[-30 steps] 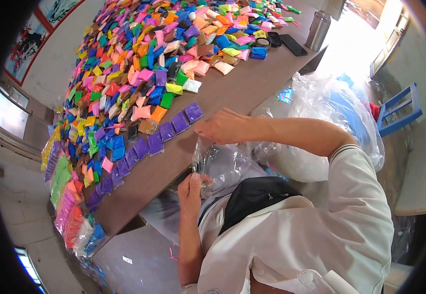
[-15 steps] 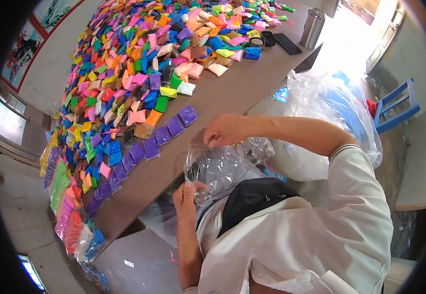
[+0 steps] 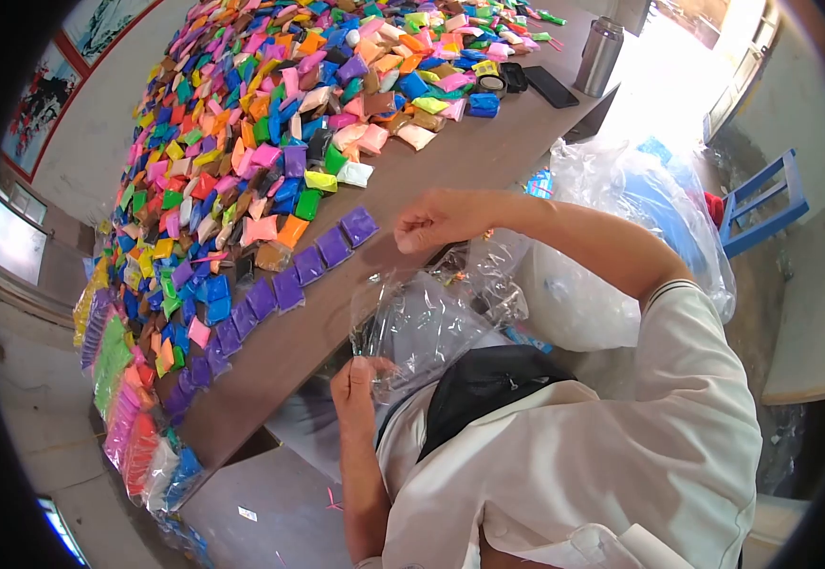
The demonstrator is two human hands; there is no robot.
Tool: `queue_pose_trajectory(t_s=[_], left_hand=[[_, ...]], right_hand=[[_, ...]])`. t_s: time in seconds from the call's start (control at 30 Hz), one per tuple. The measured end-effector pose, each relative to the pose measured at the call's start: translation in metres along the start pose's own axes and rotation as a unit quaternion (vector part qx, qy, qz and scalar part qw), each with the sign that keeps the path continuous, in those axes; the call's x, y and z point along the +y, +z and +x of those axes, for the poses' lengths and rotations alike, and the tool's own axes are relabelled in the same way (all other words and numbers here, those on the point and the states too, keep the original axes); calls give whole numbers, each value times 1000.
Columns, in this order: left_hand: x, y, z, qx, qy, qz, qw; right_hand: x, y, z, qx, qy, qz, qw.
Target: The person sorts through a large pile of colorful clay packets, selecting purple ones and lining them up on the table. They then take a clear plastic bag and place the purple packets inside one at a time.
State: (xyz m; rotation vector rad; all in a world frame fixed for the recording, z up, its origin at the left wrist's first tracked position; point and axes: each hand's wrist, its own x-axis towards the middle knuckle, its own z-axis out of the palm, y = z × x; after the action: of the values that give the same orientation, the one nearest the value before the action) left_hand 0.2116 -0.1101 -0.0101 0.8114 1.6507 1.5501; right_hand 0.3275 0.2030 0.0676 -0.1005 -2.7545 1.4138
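Note:
My left hand [image 3: 357,381] pinches the edge of a clear plastic bag [image 3: 427,318] that hangs over my lap beside the table edge. The bag looks thin and see-through, with nothing visible inside. Above it, my right hand [image 3: 429,223] is closed with the fingers curled in, over the table's near edge. A gap shows between this hand and the bag; anything in its fingers is hidden. Nearest to it on the table lies a row of flat purple packets [image 3: 334,247], running down to the left.
Many small colourful packets [image 3: 261,156] cover the far side of the brown table [image 3: 431,175]. A phone [image 3: 551,86] and a steel flask [image 3: 600,57] stand at its right end. Large clear plastic bags [image 3: 583,275] and a blue chair [image 3: 763,204] are to the right.
My right hand has moved up and away from the bag's edge, which it was touching before. My left hand keeps its hold on the bag, which now spreads a little wider.

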Motion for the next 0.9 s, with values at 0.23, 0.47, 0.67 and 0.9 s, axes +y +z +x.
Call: queue_pose_trajectory(t_s=[0.23, 0.47, 0.67, 0.9], left_hand=[[-8, -8, 2, -16, 4, 19, 1000], [-8, -8, -2, -12, -2, 11, 1000], [-3, -5, -3, -10, 10, 13, 1000], [-13, -15, -5, 0, 3, -19, 1000]], right_hand=[[20, 25, -2, -74, -15, -194, 978], [7, 22, -1, -15, 45, -146, 988], [10, 2, -2, 39, 83, -47, 995], [20, -9, -12, -39, 25, 40, 998]])
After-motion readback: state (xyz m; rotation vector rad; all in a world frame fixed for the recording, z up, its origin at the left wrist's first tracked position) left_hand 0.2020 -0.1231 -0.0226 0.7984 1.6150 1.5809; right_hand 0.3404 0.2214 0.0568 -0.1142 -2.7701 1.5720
